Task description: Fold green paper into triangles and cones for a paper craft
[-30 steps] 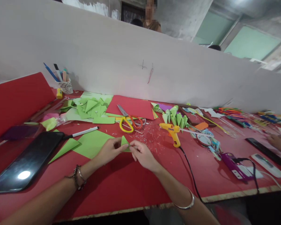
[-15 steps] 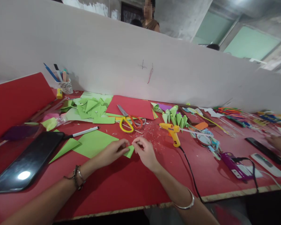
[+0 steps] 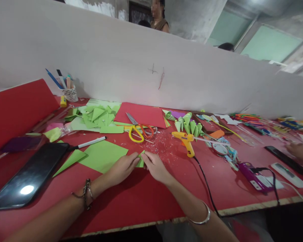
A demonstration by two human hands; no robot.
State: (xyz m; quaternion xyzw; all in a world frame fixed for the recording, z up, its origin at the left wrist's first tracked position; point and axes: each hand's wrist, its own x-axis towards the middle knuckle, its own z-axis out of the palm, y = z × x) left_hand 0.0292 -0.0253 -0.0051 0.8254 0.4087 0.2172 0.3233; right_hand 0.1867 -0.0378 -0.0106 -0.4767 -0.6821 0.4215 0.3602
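Between my two hands is a small piece of green paper (image 3: 140, 162), partly hidden by the fingers. My left hand (image 3: 123, 168) grips its left side with the fingers closed. On the other side my right hand (image 3: 156, 166) pinches the paper near its top edge. A larger green sheet (image 3: 103, 155) lies flat just left of my left hand, with a folded green paper (image 3: 72, 161) overlapping its corner. Beyond the hands, yellow-handled scissors (image 3: 135, 132) rest beside an orange-handled pair (image 3: 148, 131).
A yellow glue gun (image 3: 188, 143) with a black cord lies to the right, near several green paper cones (image 3: 189, 125). At left are a phone (image 3: 30, 174) and a marker (image 3: 88, 143). Another person's hand (image 3: 299, 151) is at the far right, by a purple power socket (image 3: 259, 178).
My hands have drawn closer together around the small green paper. The paper has turned more upright, and my right fingers now press on it.
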